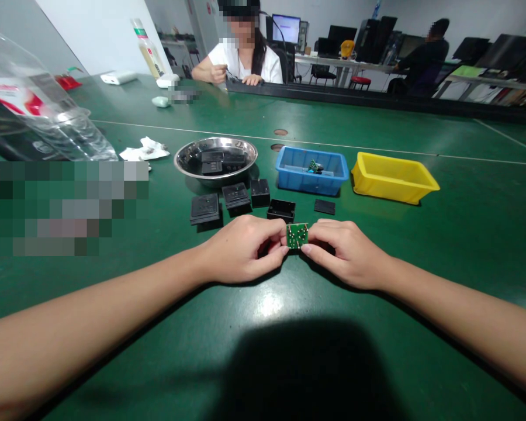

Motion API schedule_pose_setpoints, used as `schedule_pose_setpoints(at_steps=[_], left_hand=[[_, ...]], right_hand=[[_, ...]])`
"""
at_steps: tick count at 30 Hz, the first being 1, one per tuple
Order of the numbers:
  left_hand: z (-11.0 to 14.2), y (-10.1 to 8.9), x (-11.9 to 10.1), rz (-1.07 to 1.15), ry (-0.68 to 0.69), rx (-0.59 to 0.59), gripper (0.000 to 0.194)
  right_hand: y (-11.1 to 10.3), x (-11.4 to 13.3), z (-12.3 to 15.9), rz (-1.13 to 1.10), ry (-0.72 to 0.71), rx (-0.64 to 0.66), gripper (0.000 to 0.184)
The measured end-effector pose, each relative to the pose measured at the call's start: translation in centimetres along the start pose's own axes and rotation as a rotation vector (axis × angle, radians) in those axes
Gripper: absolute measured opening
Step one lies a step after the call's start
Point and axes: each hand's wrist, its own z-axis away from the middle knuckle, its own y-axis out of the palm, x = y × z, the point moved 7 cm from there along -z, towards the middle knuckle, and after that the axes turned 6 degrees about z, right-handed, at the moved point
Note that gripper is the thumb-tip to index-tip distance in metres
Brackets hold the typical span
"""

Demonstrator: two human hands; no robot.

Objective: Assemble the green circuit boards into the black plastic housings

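Observation:
A small green circuit board (297, 237) is held up between my two hands, its soldered side towards me. My left hand (249, 248) pinches its left edge between thumb and fingers. On the opposite edge, the thumb and fingers of my right hand (348, 251) do the same. Just beyond the board lies an open black plastic case (281, 209), and a flat black cover (325, 206) is to its right. Several black plastic boxes, one of them nearest (205, 209), stand beyond my left hand.
A steel bowl (184, 169) holds more black cases. Beside it stand a blue bin (311, 184) with small circuit parts and a yellow bin (394, 186). A clear bottle (65, 117) and crumpled tissue (144, 150) are at left. Across the table sits a person (269, 61).

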Motion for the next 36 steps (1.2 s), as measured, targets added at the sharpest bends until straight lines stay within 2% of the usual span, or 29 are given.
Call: schedule_pose_setpoints(at_steps=[15,36], left_hand=[[-0.09,0.02,0.13,0.012,0.002,-0.015,0.014],[-0.04,0.12,-0.02,-0.002,0.008,-0.012,0.012]], right_hand=[[-0.29,0.13,-0.07,-0.02,-0.033,-0.047,0.023],[-0.15,0.27,-0.08,-0.011,-0.039,-0.024,0.023]])
